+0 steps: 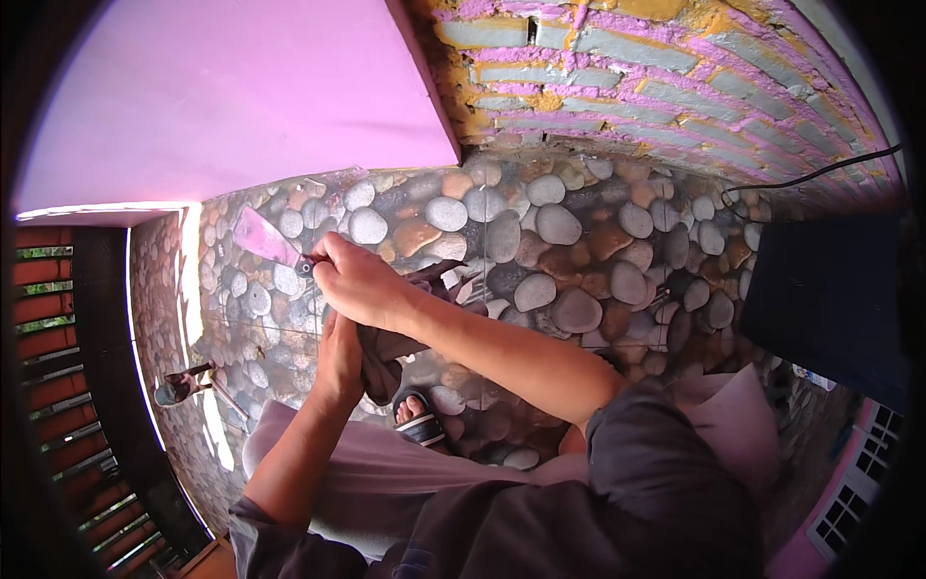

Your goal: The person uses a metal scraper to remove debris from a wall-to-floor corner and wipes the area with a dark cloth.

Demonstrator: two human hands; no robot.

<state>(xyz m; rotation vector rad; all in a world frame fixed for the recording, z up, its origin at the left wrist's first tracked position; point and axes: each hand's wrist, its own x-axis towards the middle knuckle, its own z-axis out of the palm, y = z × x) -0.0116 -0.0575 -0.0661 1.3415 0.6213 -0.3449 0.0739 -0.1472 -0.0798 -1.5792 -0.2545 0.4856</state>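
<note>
My right hand (359, 282) is closed round the dark handle of a putty knife (265, 236). Its flat blade is smeared pink and points up and to the left. Close below, my left hand (338, 362) is closed on a dark grey-brown cloth (384, 372). Folds of this rag hang beneath my right wrist, and more dark fabric shows past the far side of my right forearm. The two hands are almost touching, and part of the left fingers is hidden behind the right hand.
Ahead stand a smooth pink wall (260, 87) and a rough brick wall (598, 72) in pink, grey and ochre. A dark slatted gate (96, 386) is at left, near a small tool (178, 386) on the pebble-patterned floor (559, 227). At right, a black cable (820, 176) runs above a dark box-like object (825, 289).
</note>
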